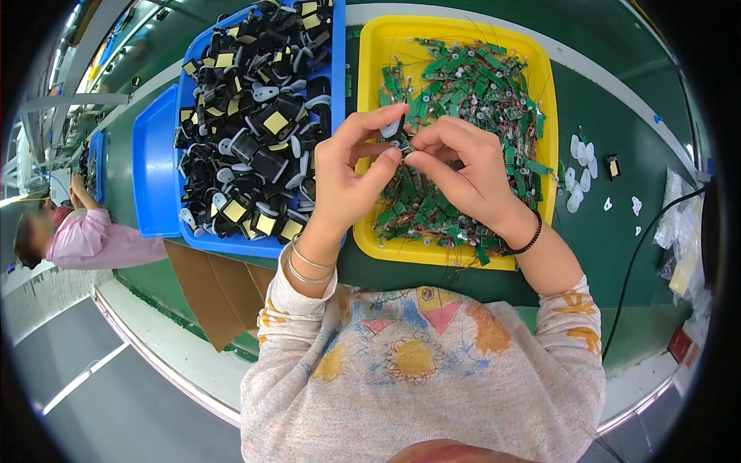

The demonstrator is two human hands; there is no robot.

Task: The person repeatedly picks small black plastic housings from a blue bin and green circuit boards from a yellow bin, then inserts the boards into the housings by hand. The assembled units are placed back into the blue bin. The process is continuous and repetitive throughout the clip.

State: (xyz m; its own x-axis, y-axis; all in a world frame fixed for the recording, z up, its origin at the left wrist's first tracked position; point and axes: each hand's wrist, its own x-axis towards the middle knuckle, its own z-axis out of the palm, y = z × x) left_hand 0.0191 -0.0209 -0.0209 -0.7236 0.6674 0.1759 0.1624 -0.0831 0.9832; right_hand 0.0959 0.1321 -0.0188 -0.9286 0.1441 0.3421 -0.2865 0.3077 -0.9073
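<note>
Over the near-left part of the yellow tray [369, 139], my two hands meet. My left hand [351, 166] is closed on a small black and grey plastic housing [392, 128], gripped between thumb and fingers. Against it, my right hand [467, 166] pinches a small circuit board [406, 144] at the housing's lower end; the fingertips partly hide both pieces. Beneath and beyond my hands, the yellow tray holds a heap of green circuit boards [455, 204] with thin wires attached.
Left of the yellow tray stands a blue tray [337, 54] heaped with black and grey housings [270, 166], some bearing yellow pads. White plastic pieces [584, 179] and one black part [613, 166] lie at right, near a cable [644, 235] and clear bags [679, 220]. Another person [96, 239] sits far left.
</note>
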